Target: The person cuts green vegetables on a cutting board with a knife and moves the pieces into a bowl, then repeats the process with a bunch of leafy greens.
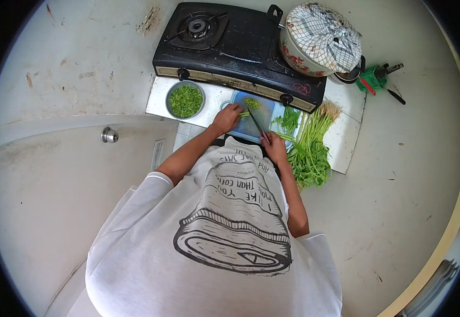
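My right hand is closed around the handle of a knife, whose blade slants up and left over a blue cutting board. At the board's left side, my left hand pinches green stems, with the blade tip close to their cut end. A small heap of chopped greens lies just beyond the tip. Loose leaves rest on the board's right part. Farther right is a big bunch of leafy greens with long stems and roots. Finely chopped greens fill a grey bowl on the left.
A black two-burner gas stove stands behind the board. On its right side sits a floral pot topped with a checked cloth. A green basket with utensils and a small black knife are at the far right.
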The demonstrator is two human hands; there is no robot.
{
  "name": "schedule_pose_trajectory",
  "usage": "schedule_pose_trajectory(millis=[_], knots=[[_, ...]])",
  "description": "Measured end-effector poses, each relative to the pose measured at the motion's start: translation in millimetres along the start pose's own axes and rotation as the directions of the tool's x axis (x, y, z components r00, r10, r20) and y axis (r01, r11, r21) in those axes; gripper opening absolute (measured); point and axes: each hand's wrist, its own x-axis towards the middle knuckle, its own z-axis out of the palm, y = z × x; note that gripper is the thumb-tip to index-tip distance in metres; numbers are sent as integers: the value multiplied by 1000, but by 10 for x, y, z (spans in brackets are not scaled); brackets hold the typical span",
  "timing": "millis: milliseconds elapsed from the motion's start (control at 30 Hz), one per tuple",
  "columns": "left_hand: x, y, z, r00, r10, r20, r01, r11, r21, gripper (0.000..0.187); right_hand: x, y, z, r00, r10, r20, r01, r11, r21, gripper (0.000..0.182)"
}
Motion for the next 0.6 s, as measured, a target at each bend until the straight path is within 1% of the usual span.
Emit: schedule_pose_trajectory(millis=[67, 167, 267, 333, 467, 600], knots=[[-36, 28, 18, 1000, -30, 3, 30, 1000, 8, 29, 35, -41, -45, 997, 12, 73, -12, 1000, 11, 28], [-45, 71, 16, 997, -71, -20, 71, 997, 33, 29, 130, -11, -36, 988, -117, 100, 118, 993, -4, 28], [-49, 139, -7, 992, -120, -25, 121, 992, 37, 29, 243, 42, 45, 972, -202, 117, 210, 976, -57, 29], [-14, 171, 14, 987, -156, -38, 157, 987, 36, 29, 300, 25, 70, 963, -218, 155, 236, 965, -109, 28], [-5, 217, 39, 980, -167, -105, 169, 986, 3, 31, 400, 9, 174, 950, -231, 210, 276, 934, -225, 29], [-43, 279, 53, 961, -239, -139, 243, 970, 15, 33, 396, -46, 147, 947, -174, 270, 251, 925, -286, 32]])
